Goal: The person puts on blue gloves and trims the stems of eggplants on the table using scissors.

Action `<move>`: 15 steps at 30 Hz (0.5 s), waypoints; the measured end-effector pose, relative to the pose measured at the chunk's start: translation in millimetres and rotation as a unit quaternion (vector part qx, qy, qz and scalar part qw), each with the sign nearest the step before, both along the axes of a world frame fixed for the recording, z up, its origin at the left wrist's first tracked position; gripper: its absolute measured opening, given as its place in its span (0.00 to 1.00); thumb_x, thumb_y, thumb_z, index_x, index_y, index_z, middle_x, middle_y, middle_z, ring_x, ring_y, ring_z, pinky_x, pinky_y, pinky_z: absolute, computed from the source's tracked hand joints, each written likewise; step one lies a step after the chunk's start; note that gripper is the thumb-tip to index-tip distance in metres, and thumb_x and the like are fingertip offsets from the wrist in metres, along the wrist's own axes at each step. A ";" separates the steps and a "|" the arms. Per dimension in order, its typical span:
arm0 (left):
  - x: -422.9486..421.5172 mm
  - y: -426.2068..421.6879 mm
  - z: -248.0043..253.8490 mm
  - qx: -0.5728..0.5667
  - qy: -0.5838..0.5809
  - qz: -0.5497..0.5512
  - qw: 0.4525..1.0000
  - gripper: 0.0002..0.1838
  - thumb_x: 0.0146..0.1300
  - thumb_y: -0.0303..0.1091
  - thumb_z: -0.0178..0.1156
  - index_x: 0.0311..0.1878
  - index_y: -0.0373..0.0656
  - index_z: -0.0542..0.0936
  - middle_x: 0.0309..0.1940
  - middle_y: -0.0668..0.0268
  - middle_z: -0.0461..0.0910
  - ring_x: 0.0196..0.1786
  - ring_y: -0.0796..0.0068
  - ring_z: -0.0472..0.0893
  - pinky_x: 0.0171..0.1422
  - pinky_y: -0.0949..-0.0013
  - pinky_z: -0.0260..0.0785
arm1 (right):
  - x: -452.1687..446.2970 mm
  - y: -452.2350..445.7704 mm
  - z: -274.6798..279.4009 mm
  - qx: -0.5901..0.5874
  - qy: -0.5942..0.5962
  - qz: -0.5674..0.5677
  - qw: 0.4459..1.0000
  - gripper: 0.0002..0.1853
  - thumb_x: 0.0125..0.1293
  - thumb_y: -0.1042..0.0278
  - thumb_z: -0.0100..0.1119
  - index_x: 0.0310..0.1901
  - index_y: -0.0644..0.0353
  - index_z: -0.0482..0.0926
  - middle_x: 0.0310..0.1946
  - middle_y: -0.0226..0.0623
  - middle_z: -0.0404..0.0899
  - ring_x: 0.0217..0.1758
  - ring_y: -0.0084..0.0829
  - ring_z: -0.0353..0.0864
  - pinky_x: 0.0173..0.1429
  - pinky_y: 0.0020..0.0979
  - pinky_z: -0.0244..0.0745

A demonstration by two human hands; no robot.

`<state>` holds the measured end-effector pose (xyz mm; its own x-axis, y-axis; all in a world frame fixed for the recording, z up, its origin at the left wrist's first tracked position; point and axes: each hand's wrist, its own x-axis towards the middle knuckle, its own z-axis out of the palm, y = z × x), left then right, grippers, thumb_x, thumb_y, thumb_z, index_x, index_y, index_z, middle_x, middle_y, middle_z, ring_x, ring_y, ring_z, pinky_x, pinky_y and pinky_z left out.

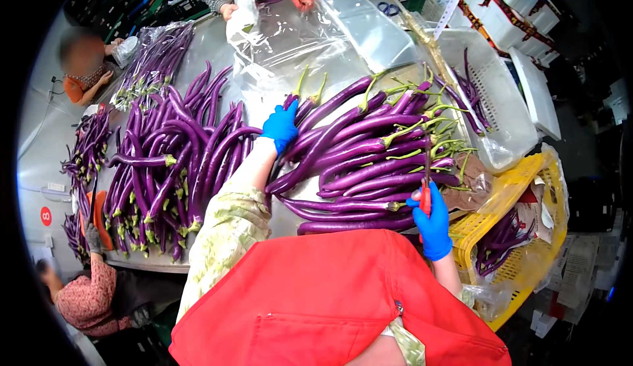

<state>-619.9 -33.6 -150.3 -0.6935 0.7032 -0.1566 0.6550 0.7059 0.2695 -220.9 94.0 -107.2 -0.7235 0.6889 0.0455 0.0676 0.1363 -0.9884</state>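
Observation:
My left hand (pixel 281 127), in a blue glove, is closed around a purple eggplant (pixel 291 100) near its green stem, at the left side of a pile of long eggplants (pixel 369 148). At the pile's right edge my right hand (pixel 432 224), also blue-gloved, grips a red-handled tool (pixel 426 198). Its thin blade points up, away from me, beside the eggplants' green stems (pixel 438 143). The tool's exact kind is hard to make out. A larger heap of eggplants (pixel 165 148) covers the table to the left of my left arm.
A white crate (pixel 491 56) and a yellow basket (pixel 521 270), both with eggplants, stand at the right. Plastic film (pixel 283 36) and blue-handled scissors (pixel 388 9) lie on the far side of the metal table (pixel 204 46). Co-workers are across the table and at the left.

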 end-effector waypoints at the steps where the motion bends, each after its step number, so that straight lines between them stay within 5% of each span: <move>1: -1.6 0.6 -2.7 0.003 0.009 0.001 1.000 0.35 0.51 0.36 0.57 0.66 0.56 0.62 0.51 0.45 0.69 0.49 0.43 0.76 0.53 0.50 0.71 | -6.0 0.4 3.6 0.016 0.016 0.007 1.000 0.34 0.56 0.83 0.52 0.67 0.67 0.58 0.41 0.35 0.74 0.43 0.25 0.76 0.50 0.25 0.73; 3: -5.3 3.8 -6.9 0.010 0.042 0.000 0.999 0.27 0.51 0.39 0.60 0.58 0.54 0.72 0.51 0.47 0.70 0.50 0.46 0.76 0.52 0.51 0.71 | -15.8 1.2 11.7 0.039 0.014 0.028 0.999 0.33 0.57 0.82 0.53 0.67 0.66 0.58 0.41 0.36 0.74 0.42 0.25 0.77 0.49 0.27 0.74; 6: -20.5 14.3 -13.1 -0.039 0.029 0.003 0.999 0.22 0.51 0.40 0.61 0.51 0.51 0.77 0.51 0.49 0.71 0.49 0.47 0.77 0.52 0.53 0.72 | -37.4 -2.4 18.6 -0.122 0.042 0.049 0.990 0.31 0.60 0.81 0.54 0.66 0.66 0.59 0.41 0.34 0.74 0.41 0.25 0.77 0.50 0.30 0.76; 9: -20.6 25.0 -29.8 0.028 0.051 0.047 0.997 0.21 0.47 0.42 0.64 0.47 0.49 0.79 0.49 0.49 0.71 0.46 0.48 0.78 0.50 0.54 0.73 | -55.3 -1.6 28.5 -0.213 0.048 0.087 0.972 0.28 0.60 0.75 0.54 0.63 0.63 0.63 0.39 0.34 0.75 0.37 0.25 0.79 0.39 0.20 0.72; 12: -9.9 28.2 -14.3 0.116 0.059 0.035 0.991 0.20 0.45 0.43 0.65 0.43 0.48 0.79 0.46 0.49 0.71 0.43 0.49 0.78 0.48 0.54 0.72 | -59.2 11.8 36.8 -0.176 0.032 0.125 0.976 0.28 0.61 0.73 0.55 0.64 0.62 0.62 0.40 0.34 0.75 0.41 0.24 0.78 0.41 0.21 0.70; 15: 24.3 16.9 60.2 0.228 0.111 -0.007 0.967 0.13 0.48 0.38 0.63 0.38 0.46 0.78 0.43 0.51 0.71 0.39 0.50 0.78 0.43 0.53 0.72 | -48.6 35.0 41.5 -0.083 -0.045 0.132 0.987 0.27 0.61 0.73 0.55 0.62 0.62 0.63 0.40 0.34 0.74 0.43 0.25 0.77 0.51 0.26 0.72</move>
